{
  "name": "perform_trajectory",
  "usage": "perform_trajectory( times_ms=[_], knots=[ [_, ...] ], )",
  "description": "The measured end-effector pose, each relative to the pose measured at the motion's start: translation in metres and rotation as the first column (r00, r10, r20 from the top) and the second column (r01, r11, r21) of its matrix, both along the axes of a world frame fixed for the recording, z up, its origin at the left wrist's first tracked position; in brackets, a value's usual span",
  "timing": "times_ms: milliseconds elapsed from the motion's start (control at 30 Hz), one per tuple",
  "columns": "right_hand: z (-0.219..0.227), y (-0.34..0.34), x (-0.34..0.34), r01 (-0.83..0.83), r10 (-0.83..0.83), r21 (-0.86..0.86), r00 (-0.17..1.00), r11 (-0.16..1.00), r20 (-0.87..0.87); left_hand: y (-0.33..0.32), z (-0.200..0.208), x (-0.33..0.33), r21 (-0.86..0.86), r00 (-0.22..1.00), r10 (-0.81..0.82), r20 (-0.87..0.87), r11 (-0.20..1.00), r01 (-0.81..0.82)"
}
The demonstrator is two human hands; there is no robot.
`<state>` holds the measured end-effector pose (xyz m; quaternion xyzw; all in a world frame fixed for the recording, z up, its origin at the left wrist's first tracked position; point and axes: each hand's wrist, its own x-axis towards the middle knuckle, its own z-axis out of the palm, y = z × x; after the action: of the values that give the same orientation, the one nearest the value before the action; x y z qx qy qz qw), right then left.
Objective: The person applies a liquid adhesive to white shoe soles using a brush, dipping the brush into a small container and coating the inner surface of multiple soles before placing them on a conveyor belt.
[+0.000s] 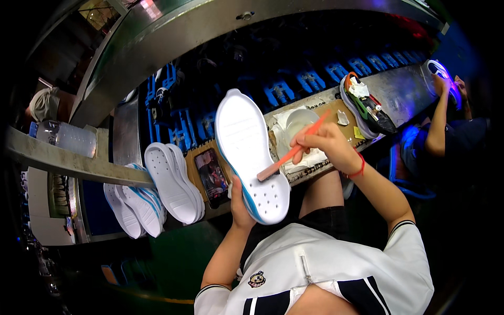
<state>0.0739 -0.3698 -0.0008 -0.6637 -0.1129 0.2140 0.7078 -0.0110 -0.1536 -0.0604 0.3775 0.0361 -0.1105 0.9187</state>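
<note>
Grasping one white shoe sole (pixel 241 128) centre-frame with left fingers (pixel 238 197); pinching one orange-handled brush (pixel 283 159) over it with right fingers (pixel 311 140). Near one smartphone (pixel 211 176), one bowl (pixel 302 119) and, left of frame, four more soles (pixel 170 181).

Bright light is falling on the white sole (pixel 239 123) and the white shirt (pixel 336 257), paling their surfaces, while the space behind the worktop (pixel 404 86) is lying in near-black shadow. Violet-blue light is glowing around a shoe (pixel 446 70) at far right; reddish haze is tinting the upper right. Fisheye distortion is bending the metal beam (pixel 210 27), and black corners are swallowing detail.
</note>
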Motion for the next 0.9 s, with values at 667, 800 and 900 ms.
perform_trajectory(
  times_ms=[667, 800, 900],
  knots=[
    [0.010, -0.062, 0.028, 0.421, -0.452, 0.582, 0.886, 0.696, -0.100, 0.021, 0.258, 0.320, -0.258, 0.918, 0.002, 0.397, 0.960, 0.109],
    [-0.013, -0.081, -0.012, 0.458, -0.454, 0.412, 0.884, 0.787, -0.115, 0.003, 0.233, 0.296, 0.378, 0.778, -0.299, 0.552, 0.922, 0.086],
    [-0.030, -0.102, -0.037, 0.475, -0.466, 0.293, 0.879, 0.830, -0.105, -0.020, 0.167, 0.198, 0.933, 0.281, -0.905, 0.318, 0.246, -0.263]
  ],
)
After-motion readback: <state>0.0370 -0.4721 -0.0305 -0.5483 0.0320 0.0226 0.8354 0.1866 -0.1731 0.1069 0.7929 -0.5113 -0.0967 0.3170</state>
